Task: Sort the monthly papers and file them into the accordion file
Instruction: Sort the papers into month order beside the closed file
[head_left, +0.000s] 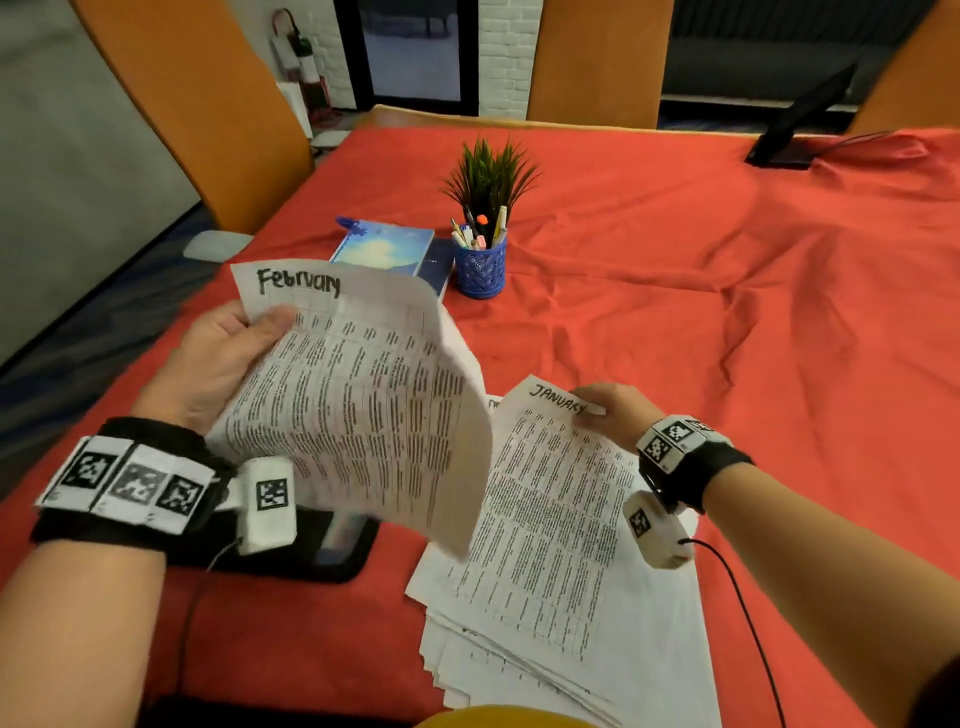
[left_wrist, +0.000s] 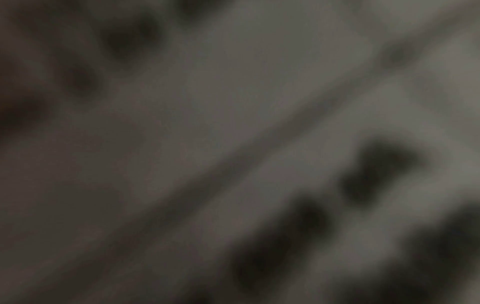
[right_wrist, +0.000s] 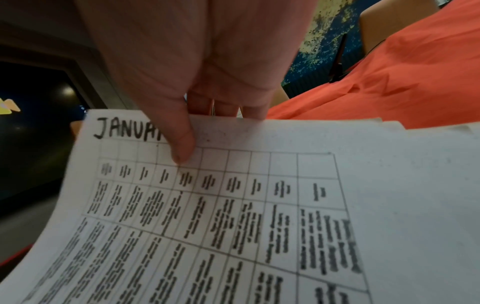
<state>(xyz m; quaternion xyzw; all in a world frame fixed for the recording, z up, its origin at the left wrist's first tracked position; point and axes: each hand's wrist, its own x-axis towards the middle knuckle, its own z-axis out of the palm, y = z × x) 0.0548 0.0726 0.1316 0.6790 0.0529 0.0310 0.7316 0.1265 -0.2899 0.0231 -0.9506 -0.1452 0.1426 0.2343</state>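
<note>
My left hand (head_left: 244, 338) holds a sheaf of printed sheets headed "February" (head_left: 358, 395) by its left edge, raised and curling over the table. The left wrist view shows only blurred print of that paper (left_wrist: 259, 144), close up. My right hand (head_left: 605, 408) pinches the top edge of a sheet headed "January" (head_left: 550, 499), thumb (right_wrist: 182, 144) on top and fingers underneath (right_wrist: 226, 107). That sheet (right_wrist: 233, 216) lifts off a fanned stack of papers (head_left: 545, 660) at the near right. A dark flat object (head_left: 322, 551), possibly the accordion file, lies under the February sheets, mostly hidden.
A red cloth (head_left: 701, 312) covers the table. Behind the papers stand a blue pen cup (head_left: 480, 267), a small green plant (head_left: 488, 176) and a blue book (head_left: 387, 249). A black stand (head_left: 800, 130) sits far right. Orange chairs (head_left: 208, 114) line the far and left sides.
</note>
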